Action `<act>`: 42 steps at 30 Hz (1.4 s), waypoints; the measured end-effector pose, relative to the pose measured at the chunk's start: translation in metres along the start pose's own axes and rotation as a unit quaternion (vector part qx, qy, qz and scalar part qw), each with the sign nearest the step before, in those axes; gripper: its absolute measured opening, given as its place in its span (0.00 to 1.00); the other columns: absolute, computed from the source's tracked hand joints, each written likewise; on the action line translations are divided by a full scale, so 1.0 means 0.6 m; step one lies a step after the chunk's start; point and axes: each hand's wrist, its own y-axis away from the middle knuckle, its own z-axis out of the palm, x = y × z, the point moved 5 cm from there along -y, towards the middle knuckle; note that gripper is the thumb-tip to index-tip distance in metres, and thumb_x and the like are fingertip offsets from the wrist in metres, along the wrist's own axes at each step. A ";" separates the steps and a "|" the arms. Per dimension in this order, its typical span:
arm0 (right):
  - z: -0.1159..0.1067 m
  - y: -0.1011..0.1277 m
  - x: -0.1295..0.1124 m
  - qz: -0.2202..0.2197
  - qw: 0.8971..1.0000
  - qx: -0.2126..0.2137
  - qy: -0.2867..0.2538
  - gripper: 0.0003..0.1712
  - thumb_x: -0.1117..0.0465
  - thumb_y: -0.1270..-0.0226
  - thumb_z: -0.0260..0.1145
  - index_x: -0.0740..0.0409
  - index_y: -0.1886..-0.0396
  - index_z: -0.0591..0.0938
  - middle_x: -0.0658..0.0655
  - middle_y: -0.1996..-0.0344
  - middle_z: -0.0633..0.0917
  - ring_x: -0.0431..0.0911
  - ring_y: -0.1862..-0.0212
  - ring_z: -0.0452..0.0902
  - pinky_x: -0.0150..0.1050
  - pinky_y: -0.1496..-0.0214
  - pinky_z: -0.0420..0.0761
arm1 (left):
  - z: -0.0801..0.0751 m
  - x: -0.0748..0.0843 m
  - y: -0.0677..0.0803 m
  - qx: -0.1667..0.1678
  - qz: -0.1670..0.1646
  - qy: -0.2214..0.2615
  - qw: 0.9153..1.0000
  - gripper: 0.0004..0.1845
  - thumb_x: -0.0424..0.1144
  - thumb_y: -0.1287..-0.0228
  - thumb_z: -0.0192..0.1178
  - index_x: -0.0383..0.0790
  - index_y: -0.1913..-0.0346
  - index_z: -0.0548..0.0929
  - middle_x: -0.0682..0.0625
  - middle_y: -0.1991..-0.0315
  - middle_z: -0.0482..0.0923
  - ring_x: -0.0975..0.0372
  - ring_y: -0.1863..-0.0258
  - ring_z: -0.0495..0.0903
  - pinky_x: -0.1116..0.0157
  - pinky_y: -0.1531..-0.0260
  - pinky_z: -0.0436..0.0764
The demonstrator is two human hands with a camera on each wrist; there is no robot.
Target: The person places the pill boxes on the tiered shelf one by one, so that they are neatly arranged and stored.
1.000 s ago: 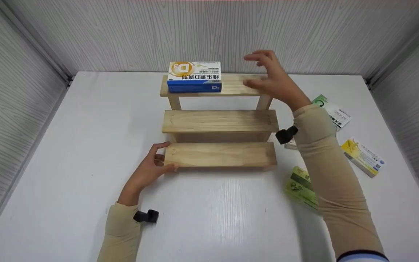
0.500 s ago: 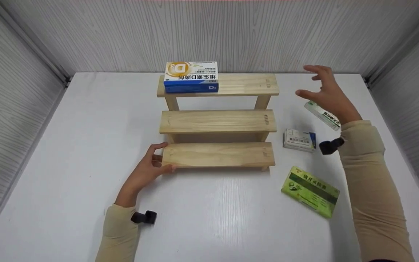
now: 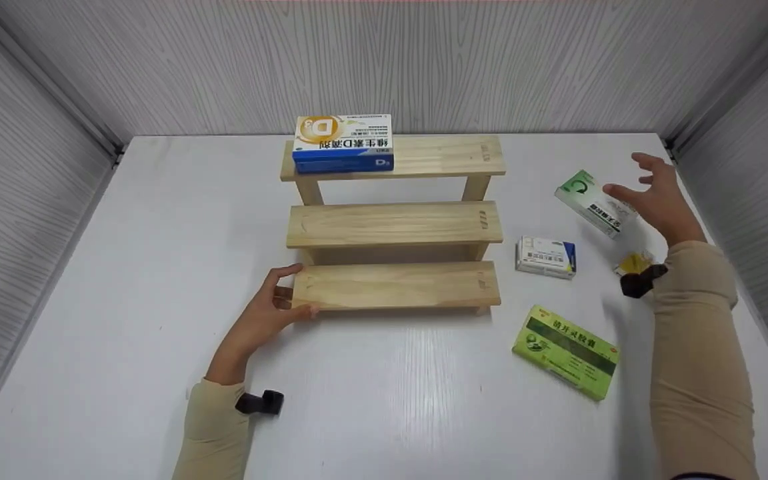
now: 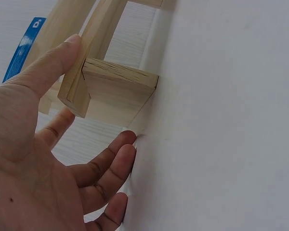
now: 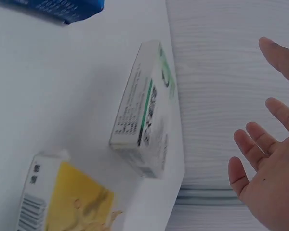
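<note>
A three-step wooden display rack stands on the white table. My left hand grips the left end of its lowest step, thumb at the front edge and index finger at the back edge. In the left wrist view, the other fingers of that hand are spread below the board. On the top step, at the left, lies a blue and white vitamin D medicine box. My right hand holds nothing, fingers apart, beside a green and white medicine box, which it partly covers in the head view.
A small white and blue medicine box lies right of the rack. A larger green medicine box is nearer the front. The yellow and white medicine box is mostly hidden by the right wrist in the head view. Grained panels enclose the table.
My right hand has moved from above the top step to the right, beside the green and white box, staying unfilled. My left hand keeps its grip on the rack.
</note>
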 end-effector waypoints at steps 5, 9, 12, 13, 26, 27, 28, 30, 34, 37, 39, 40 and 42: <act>0.006 -0.001 0.053 0.049 0.998 -0.028 0.023 0.58 0.32 0.45 0.59 0.53 0.26 0.40 0.69 0.29 0.38 0.67 0.30 0.40 0.65 0.36 0.51 | -0.001 0.001 -0.001 0.005 0.001 -0.001 1.000 0.43 0.52 0.52 0.70 0.61 0.34 0.58 0.40 0.48 0.70 0.54 0.55 0.70 0.64 0.60 0.68; 0.011 0.002 0.082 0.075 0.995 -0.057 0.046 0.63 0.29 0.48 0.58 0.56 0.27 0.37 0.73 0.30 0.36 0.70 0.30 0.34 0.67 0.37 0.46 | -0.001 0.002 0.001 0.006 -0.002 0.002 1.000 0.44 0.52 0.53 0.70 0.60 0.34 0.58 0.40 0.49 0.70 0.55 0.55 0.70 0.64 0.60 0.69; 0.014 0.004 0.091 0.089 0.991 -0.076 0.070 0.65 0.27 0.50 0.58 0.56 0.27 0.36 0.75 0.31 0.37 0.72 0.31 0.34 0.69 0.38 0.45 | -0.001 0.001 0.003 0.006 -0.002 0.007 1.000 0.44 0.51 0.52 0.70 0.60 0.33 0.58 0.39 0.48 0.70 0.55 0.55 0.71 0.64 0.60 0.69; 0.015 0.005 0.093 0.092 0.989 -0.083 0.078 0.66 0.26 0.50 0.58 0.56 0.27 0.35 0.76 0.31 0.37 0.72 0.32 0.36 0.69 0.38 0.46 | -0.001 0.001 0.003 0.006 -0.001 0.007 1.000 0.43 0.51 0.52 0.70 0.60 0.33 0.58 0.39 0.48 0.70 0.55 0.55 0.71 0.64 0.60 0.70; 0.034 -0.003 0.106 0.088 0.977 -0.099 0.170 0.65 0.27 0.50 0.59 0.62 0.28 0.41 0.81 0.36 0.48 0.73 0.41 0.49 0.69 0.44 0.53 | -0.002 -0.001 0.002 0.006 0.000 0.008 1.000 0.44 0.51 0.52 0.70 0.59 0.33 0.58 0.40 0.48 0.70 0.54 0.55 0.71 0.64 0.59 0.70; 0.034 -0.004 0.105 0.086 0.977 -0.091 0.175 0.64 0.27 0.50 0.59 0.62 0.28 0.42 0.81 0.37 0.49 0.74 0.41 0.49 0.69 0.45 0.53 | -0.001 -0.001 0.001 0.006 0.000 0.006 1.000 0.44 0.51 0.53 0.70 0.59 0.33 0.58 0.40 0.48 0.70 0.54 0.54 0.71 0.64 0.59 0.70; 0.034 -0.005 0.104 0.084 0.977 -0.083 0.179 0.63 0.28 0.49 0.60 0.62 0.28 0.44 0.80 0.36 0.50 0.74 0.41 0.49 0.69 0.46 0.52 | -0.001 -0.001 0.001 0.007 0.000 0.004 1.000 0.44 0.51 0.53 0.70 0.59 0.33 0.58 0.40 0.48 0.70 0.54 0.54 0.71 0.64 0.59 0.70; 0.034 -0.006 0.101 0.081 0.976 -0.070 0.188 0.61 0.29 0.49 0.60 0.63 0.29 0.47 0.79 0.36 0.52 0.74 0.41 0.50 0.69 0.46 0.51 | 0.000 -0.001 0.001 0.007 0.000 0.001 1.000 0.44 0.52 0.53 0.70 0.59 0.33 0.57 0.41 0.48 0.70 0.54 0.53 0.71 0.64 0.59 0.70; 0.038 -0.006 0.099 0.082 0.977 -0.057 0.189 0.59 0.31 0.48 0.61 0.65 0.30 0.50 0.77 0.37 0.55 0.73 0.41 0.50 0.68 0.45 0.49 | -0.001 0.000 0.001 0.011 -0.004 -0.005 1.000 0.45 0.52 0.54 0.71 0.60 0.34 0.58 0.41 0.49 0.70 0.54 0.53 0.71 0.64 0.59 0.70; 0.039 -0.006 0.100 0.089 0.979 -0.057 0.175 0.58 0.32 0.47 0.61 0.65 0.30 0.50 0.76 0.35 0.53 0.73 0.40 0.49 0.67 0.43 0.49 | -0.002 0.000 0.000 0.012 -0.004 -0.007 1.000 0.45 0.52 0.55 0.71 0.60 0.34 0.58 0.41 0.49 0.70 0.55 0.54 0.70 0.64 0.59 0.70; 0.038 -0.005 0.100 0.096 0.981 -0.058 0.160 0.58 0.32 0.47 0.61 0.62 0.29 0.49 0.75 0.33 0.50 0.72 0.39 0.48 0.67 0.42 0.50 | -0.002 0.000 0.000 0.012 -0.004 -0.004 1.000 0.45 0.52 0.55 0.71 0.60 0.34 0.58 0.41 0.50 0.70 0.55 0.54 0.70 0.64 0.60 0.70; 0.036 -0.005 0.099 0.098 0.982 -0.059 0.150 0.58 0.32 0.47 0.61 0.61 0.29 0.48 0.75 0.32 0.49 0.72 0.38 0.49 0.67 0.41 0.50 | -0.002 0.000 0.000 0.012 -0.004 -0.004 1.000 0.44 0.51 0.55 0.71 0.60 0.34 0.58 0.41 0.50 0.70 0.55 0.55 0.70 0.64 0.60 0.70; 0.031 -0.004 0.096 0.096 0.986 -0.056 0.128 0.57 0.33 0.45 0.60 0.59 0.28 0.47 0.73 0.31 0.47 0.71 0.37 0.49 0.67 0.40 0.52 | -0.003 0.000 0.000 0.012 -0.004 -0.003 1.000 0.44 0.51 0.54 0.71 0.60 0.34 0.59 0.41 0.51 0.70 0.55 0.55 0.70 0.64 0.60 0.70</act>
